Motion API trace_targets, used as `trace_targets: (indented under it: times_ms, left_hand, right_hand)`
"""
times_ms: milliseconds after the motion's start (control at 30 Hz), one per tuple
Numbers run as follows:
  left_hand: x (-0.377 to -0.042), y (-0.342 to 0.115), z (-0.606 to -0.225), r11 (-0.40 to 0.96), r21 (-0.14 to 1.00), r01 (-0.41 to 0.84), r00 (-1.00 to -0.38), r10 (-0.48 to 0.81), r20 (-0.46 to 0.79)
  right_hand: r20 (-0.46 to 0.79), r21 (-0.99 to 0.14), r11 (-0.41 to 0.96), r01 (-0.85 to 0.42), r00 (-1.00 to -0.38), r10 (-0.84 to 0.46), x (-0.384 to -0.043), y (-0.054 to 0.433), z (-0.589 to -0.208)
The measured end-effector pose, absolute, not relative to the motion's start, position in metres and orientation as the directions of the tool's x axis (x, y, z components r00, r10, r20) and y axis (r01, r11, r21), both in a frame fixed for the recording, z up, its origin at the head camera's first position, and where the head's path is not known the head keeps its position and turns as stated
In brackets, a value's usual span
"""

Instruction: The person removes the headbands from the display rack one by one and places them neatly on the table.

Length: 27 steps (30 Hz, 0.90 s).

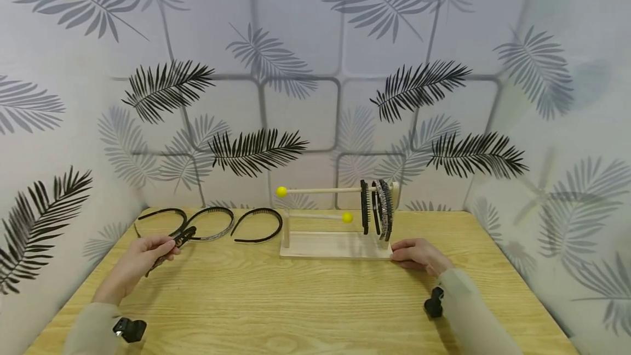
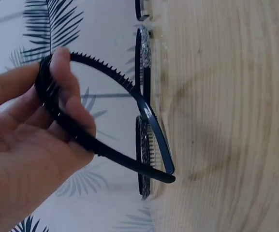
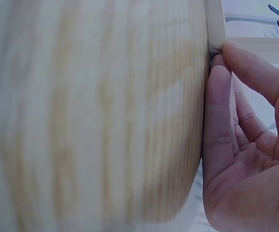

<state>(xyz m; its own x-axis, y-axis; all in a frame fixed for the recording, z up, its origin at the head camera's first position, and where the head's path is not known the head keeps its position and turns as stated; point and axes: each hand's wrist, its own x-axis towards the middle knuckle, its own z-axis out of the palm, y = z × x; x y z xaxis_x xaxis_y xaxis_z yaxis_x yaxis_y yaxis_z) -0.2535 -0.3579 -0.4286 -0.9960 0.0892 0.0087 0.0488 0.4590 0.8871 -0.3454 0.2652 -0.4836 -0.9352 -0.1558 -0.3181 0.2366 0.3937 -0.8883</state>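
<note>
My left hand (image 1: 150, 253) grips a black headband (image 2: 112, 157) with comb teeth along its inside, raised above the table's left side. Its two ends point away from the palm in the left wrist view. At the far right, my right hand (image 1: 419, 255) holds the right end of a wooden headband rack (image 1: 335, 252), thumb and fingertips at the base corner. Several headbands (image 1: 383, 210), black and glittery, hang on the rack's upper rod near its right post. Yellow balls (image 1: 281, 192) tip the rods; the lower rod (image 1: 315, 216) carries no headband.
Three more headbands lie in a row at the table's back left: a black one (image 1: 184, 218), one with a glittery part (image 1: 233, 222) and another black one (image 1: 282, 226). Behind the wood-grain table (image 1: 296, 311) stands a leaf-patterned wall covering (image 1: 305, 114).
</note>
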Motion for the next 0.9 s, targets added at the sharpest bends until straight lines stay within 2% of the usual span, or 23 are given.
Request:
trace_targets:
  times_ms: [233, 467, 767, 900]
  left_hand:
    - [-0.258, -0.376, -0.43, 0.506, 0.862, 0.037, -0.978, 0.197, -0.074]
    - [-0.256, -0.388, -0.436, 0.556, 0.831, -0.01, -0.975, 0.179, -0.132]
    - [-0.259, -0.402, -0.446, 0.587, 0.808, 0.044, -0.948, 0.279, -0.151]
    - [-0.259, -0.409, -0.45, 0.621, 0.783, 0.038, -0.951, 0.264, -0.163]
  right_hand:
    - [-0.31, -0.891, 0.396, 0.224, -0.936, -0.166, -0.345, 0.267, -0.482]
    - [-0.317, -0.886, 0.396, 0.24, -0.937, -0.143, -0.344, 0.266, -0.483]
    - [-0.32, -0.885, 0.396, 0.243, -0.937, -0.14, -0.344, 0.265, -0.483]
    - [-0.318, -0.886, 0.394, 0.245, -0.939, -0.133, -0.344, 0.266, -0.484]
